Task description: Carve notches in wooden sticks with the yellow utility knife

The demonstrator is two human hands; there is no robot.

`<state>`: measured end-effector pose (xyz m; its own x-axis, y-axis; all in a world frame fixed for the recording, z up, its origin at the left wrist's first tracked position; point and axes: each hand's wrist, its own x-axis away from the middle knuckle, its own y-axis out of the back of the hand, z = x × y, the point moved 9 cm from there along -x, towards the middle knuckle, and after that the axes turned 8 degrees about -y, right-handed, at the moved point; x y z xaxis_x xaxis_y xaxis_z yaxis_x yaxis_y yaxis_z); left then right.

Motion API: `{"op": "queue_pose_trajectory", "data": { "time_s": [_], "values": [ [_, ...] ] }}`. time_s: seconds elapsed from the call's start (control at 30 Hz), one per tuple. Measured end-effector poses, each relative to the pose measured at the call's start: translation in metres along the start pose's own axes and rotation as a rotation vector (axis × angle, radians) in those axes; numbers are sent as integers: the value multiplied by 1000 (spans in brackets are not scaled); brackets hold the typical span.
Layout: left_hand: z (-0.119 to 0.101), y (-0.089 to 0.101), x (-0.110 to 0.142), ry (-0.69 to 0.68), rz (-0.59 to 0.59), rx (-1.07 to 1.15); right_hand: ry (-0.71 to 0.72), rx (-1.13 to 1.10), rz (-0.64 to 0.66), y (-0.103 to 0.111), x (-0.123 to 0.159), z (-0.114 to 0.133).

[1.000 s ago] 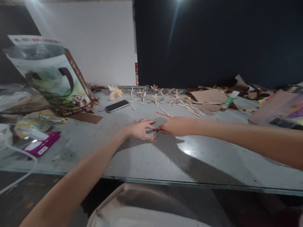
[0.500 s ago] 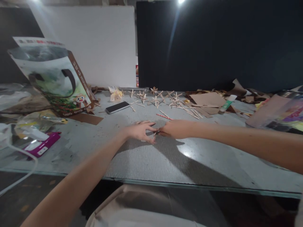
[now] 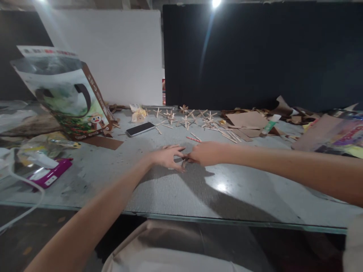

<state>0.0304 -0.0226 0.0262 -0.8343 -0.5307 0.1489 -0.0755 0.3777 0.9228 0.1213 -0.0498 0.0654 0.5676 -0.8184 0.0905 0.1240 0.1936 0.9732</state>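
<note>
Near the middle of the table, my left hand [image 3: 168, 157] rests low with its thumb and forefinger curved around small crossed wooden sticks [image 3: 183, 163], touching them at the fingertips. My right hand [image 3: 202, 153] comes in from the right, fingers curled into a pinch at the same sticks. Its fingertips meet the left forefinger there, and what they pinch is mostly hidden. Just behind the right hand lie a red-and-white striped stick [image 3: 193, 139] and a plain loose stick [image 3: 195, 136]. Farther back are several star-shaped pieces made of crossed sticks [image 3: 185, 121].
A phone [image 3: 140, 129] lies left of the stick stars. A large printed bag [image 3: 68, 98] stands at the left, behind a purple device [image 3: 52, 174] with a white cable. Cardboard pieces [image 3: 246, 120], a glue stick [image 3: 270, 124] and a plastic package [image 3: 340, 132] lie at the right.
My right hand has shifted slightly left, its fingertips still at the small sticks. My left hand has stayed nearly in place.
</note>
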Motion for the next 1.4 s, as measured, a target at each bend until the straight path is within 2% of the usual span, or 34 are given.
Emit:
{"op": "queue_pose_trajectory", "data": {
  "time_s": [0.13,0.3,0.4,0.7,0.83,1.07,1.17,1.3,1.4],
  "values": [
    [0,-1,0,17,25,-23,18,190,76,-3,-4,8],
    [-1,2,0,14,18,-22,63,242,183,-5,-8,20],
    [0,0,-1,7,31,-26,12,268,205,-5,-12,20],
    [7,-2,-6,-18,7,-27,-106,347,380,-14,-13,18],
    [7,-2,-6,-26,-7,-28,-211,274,504,-20,-12,6],
    [2,-1,-2,-8,2,-29,-431,29,622,-25,-7,-6],
    [-1,0,-2,3,14,-30,-469,-23,683,-29,-6,-8],
    [-3,-2,-2,-3,42,-35,-512,-254,864,-43,5,-9],
    [-2,-4,-1,-10,50,-26,-509,-392,876,-46,9,-8]
  ]
}}
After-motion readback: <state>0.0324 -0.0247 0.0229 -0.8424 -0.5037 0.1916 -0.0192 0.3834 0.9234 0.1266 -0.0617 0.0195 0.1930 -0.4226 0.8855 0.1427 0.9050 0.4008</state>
